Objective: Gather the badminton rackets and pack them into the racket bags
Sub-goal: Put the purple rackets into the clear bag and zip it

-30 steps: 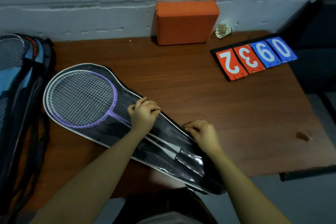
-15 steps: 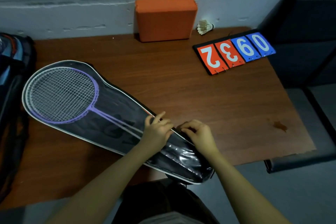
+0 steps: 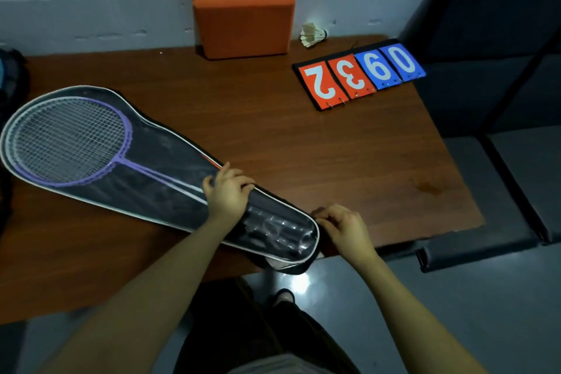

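A black racket bag (image 3: pixel 158 191) with a clear front and white piping lies slantwise on the wooden table (image 3: pixel 303 143). Inside it I see a purple racket (image 3: pixel 69 143) with a white one beneath, heads at the left. My left hand (image 3: pixel 226 194) grips the bag's far edge over the shafts. My right hand (image 3: pixel 341 226) pinches the bag's rim at the handle end, likely the zipper pull, which is hidden by the fingers. The handle end overhangs the table's front edge.
An orange block (image 3: pixel 243 24) leans on the wall at the back. A shuttlecock (image 3: pixel 312 35) lies to its right. A flip scoreboard (image 3: pixel 361 73) shows 2 3 6 0. A dark bag (image 3: pixel 10 79) sits at the far left. Dark seats (image 3: pixel 501 100) stand on the right.
My right hand has slid along the bag's edge from the middle down to the handle end. My left hand followed part of the way. The view shifted right.
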`<state>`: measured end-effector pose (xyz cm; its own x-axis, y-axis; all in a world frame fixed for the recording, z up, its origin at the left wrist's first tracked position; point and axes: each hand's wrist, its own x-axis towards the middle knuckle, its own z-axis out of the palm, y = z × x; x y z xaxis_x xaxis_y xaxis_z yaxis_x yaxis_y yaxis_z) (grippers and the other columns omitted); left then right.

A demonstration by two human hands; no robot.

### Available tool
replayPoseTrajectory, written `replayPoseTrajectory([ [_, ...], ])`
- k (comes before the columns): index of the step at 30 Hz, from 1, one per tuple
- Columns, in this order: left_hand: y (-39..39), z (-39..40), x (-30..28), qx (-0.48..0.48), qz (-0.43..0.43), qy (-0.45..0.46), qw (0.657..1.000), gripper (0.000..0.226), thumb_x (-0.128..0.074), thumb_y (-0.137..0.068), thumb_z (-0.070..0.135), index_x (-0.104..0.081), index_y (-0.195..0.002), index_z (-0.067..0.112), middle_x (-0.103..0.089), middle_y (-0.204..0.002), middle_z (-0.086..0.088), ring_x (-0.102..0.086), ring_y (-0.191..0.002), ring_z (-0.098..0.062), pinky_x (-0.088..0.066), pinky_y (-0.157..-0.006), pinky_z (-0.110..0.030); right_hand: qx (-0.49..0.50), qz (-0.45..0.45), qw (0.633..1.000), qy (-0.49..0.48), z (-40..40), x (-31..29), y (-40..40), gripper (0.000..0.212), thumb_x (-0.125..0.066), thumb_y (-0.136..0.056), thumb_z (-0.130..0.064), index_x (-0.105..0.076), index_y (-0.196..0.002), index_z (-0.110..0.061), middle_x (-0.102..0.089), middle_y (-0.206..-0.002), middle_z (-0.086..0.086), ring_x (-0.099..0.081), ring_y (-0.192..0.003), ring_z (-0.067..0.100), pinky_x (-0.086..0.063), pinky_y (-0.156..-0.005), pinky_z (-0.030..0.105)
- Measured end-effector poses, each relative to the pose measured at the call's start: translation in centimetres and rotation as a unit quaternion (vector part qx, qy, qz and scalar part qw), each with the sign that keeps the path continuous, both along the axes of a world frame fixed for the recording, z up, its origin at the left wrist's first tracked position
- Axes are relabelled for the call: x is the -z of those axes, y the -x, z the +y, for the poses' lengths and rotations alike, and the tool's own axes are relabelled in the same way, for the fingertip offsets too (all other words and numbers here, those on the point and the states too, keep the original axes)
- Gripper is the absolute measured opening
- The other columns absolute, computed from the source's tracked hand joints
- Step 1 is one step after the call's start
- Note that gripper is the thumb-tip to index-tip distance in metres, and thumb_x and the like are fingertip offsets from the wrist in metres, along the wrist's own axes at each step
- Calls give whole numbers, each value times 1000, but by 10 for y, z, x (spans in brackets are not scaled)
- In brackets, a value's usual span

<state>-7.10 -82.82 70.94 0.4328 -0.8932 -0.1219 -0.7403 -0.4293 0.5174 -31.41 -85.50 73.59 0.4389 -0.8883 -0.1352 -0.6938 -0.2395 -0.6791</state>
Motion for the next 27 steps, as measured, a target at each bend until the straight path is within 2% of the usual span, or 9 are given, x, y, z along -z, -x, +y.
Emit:
replayPoseTrajectory([
  [4, 12, 2, -2, -38, 14, -3, 999, 19, -54, -92, 26, -72, -95, 21, -48, -135, 0, -11, -142, -23, -2, -113, -47, 4, -6, 1000, 9, 5, 2, 5, 8, -64, -83, -8, -68, -77, -10, -69, -83, 1, -63, -80, 21, -50, -74, 36],
  [6, 13, 3, -6, -33, 5, 6, 999, 19, -54, -92, 25, -71, -97, 20, -46, -139, -1, -10, -142, -24, -1, -113, -50, 47, -46, 997, -43, 7, 1, 5, 8, -63, -84, -7, -68, -78, -7, -69, -84, 5, -63, -80, 20, -50, -73, 32],
  [9, 21, 5, -16, 94, -63, 52, 992, 17, -56, -90, 23, -70, -101, 21, -39, -146, 0, -10, -143, -27, -3, -110, -52, 101, -119, 985, -75, 8, -4, 6, 11, -63, -83, -1, -67, -74, -6, -66, -78, 5, -61, -73, 12, -46, -67, 13],
  [11, 39, 7, -20, 221, -78, 66, 970, 20, -56, -90, 27, -69, -105, 24, -43, -143, 4, -18, -141, -23, -4, -108, -47, 94, -135, 983, -77, 8, -8, 6, 13, -64, -82, -1, -67, -73, -10, -64, -77, 3, -59, -72, 5, -43, -66, 8],
  [14, 67, 16, -22, 253, -53, 74, 963, 21, -52, -92, 29, -68, -106, 27, -59, -124, 10, -36, -131, -14, -7, -102, -34, 74, -138, 985, -71, 8, -11, 11, 14, -65, -81, -3, -66, -72, -14, -65, -78, 2, -60, -75, 5, -45, -69, 11],
  [17, 71, 20, -20, 233, -66, 94, 966, 20, -52, -92, 27, -71, -99, 24, -63, -107, 9, -46, -116, -16, -11, -97, -31, 39, -104, 992, -52, 11, -4, 23, 8, -65, -83, -5, -67, -75, -8, -66, -80, 6, -62, -79, 18, -51, -75, 31],
  [20, 74, 20, -16, 249, -84, 82, 961, 22, -50, -93, 29, -70, -100, 23, -59, -105, 4, -48, -111, -16, -14, -96, -31, 39, -89, 994, -56, 20, 5, 32, 7, -64, -83, -5, -68, -77, -8, -66, -80, 4, -63, -79, 21, -52, -75, 44],
  [24, 79, 26, -15, 241, -82, 66, 965, 20, -54, -91, 27, -70, -102, 20, -62, -113, 1, -51, -115, -19, -22, -98, -32, 62, -104, 988, -100, 24, 7, 31, 10, -61, -86, -9, -66, -79, -13, -64, -83, -1, -63, -79, 18, -53, -75, 46],
  [27, 75, 46, -11, 169, -139, 84, 972, 35, -68, -81, 26, -65, -112, 12, -59, -124, -13, -53, -118, -32, -37, -97, -43, 9, -63, 998, -26, 18, 5, 22, 11, -57, -90, -22, -66, -96, -21, -57, -89, -11, -57, -86, 15, -48, -78, 38],
])
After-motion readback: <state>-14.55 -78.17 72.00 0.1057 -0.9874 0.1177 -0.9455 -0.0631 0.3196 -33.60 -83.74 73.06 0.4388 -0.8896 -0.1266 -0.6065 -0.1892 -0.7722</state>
